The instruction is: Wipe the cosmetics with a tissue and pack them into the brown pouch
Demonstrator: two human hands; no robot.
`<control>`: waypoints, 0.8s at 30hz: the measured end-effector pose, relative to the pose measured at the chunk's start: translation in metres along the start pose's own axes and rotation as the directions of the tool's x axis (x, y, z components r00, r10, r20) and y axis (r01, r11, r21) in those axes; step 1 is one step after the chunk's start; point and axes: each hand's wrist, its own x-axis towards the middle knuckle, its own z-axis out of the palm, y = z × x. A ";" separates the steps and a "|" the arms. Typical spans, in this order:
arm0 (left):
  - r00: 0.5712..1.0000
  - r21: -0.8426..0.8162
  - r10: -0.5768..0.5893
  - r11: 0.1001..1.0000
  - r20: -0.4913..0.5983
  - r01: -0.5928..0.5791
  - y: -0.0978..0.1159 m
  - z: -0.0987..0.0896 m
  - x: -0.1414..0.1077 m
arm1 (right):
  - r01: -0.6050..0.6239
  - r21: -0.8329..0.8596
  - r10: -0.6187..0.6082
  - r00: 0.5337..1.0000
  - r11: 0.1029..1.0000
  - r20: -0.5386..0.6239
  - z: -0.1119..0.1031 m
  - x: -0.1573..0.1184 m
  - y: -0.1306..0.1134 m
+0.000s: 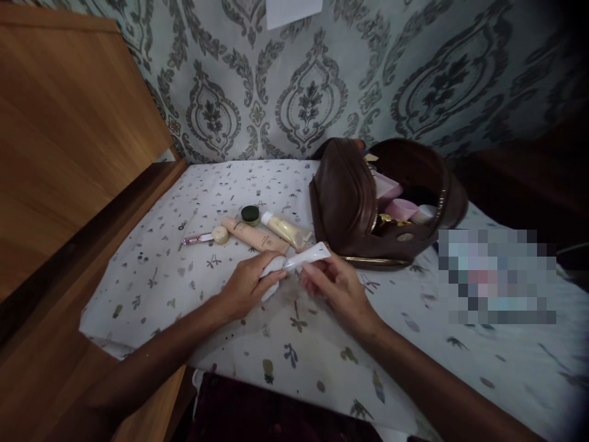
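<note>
My left hand (248, 283) pinches a crumpled white wipe or cloth (272, 270) against one end of a small white tube (307, 256). At the tube's other, flat end, the fingers of my right hand (338, 282) are closed on it. Just beyond my hands lie a peach-coloured tube (253, 234) and a pale yellow tube with a white cap (286, 230). A small jar with a dark green lid (251, 214) stands behind them. To the left are a little cream-coloured round container (219, 234) and a slim pinkish tube (197, 239).
A brown leather bag (347, 196) stands open at the right, with pink containers (400, 209) inside. The patterned tablecloth (170, 282) covers the surface. A wooden cabinet (83, 116) is at the left, patterned wallpaper (308, 104) behind. A blurred patch hides something at the right.
</note>
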 end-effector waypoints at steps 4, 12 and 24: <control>0.994 -0.097 -0.094 0.991 -0.050 0.088 -0.005 0.000 0.000 | -0.075 0.186 0.078 0.997 0.980 -0.011 -0.002 0.002 -0.002; 0.833 -0.744 -0.551 0.577 -0.049 0.338 -0.011 0.003 0.013 | -0.118 0.308 0.084 0.989 0.944 0.121 -0.005 0.001 -0.003; 0.800 -0.802 -0.589 0.423 0.110 0.421 0.005 -0.011 0.021 | 0.051 0.264 -0.085 0.989 0.963 0.119 -0.012 -0.010 -0.029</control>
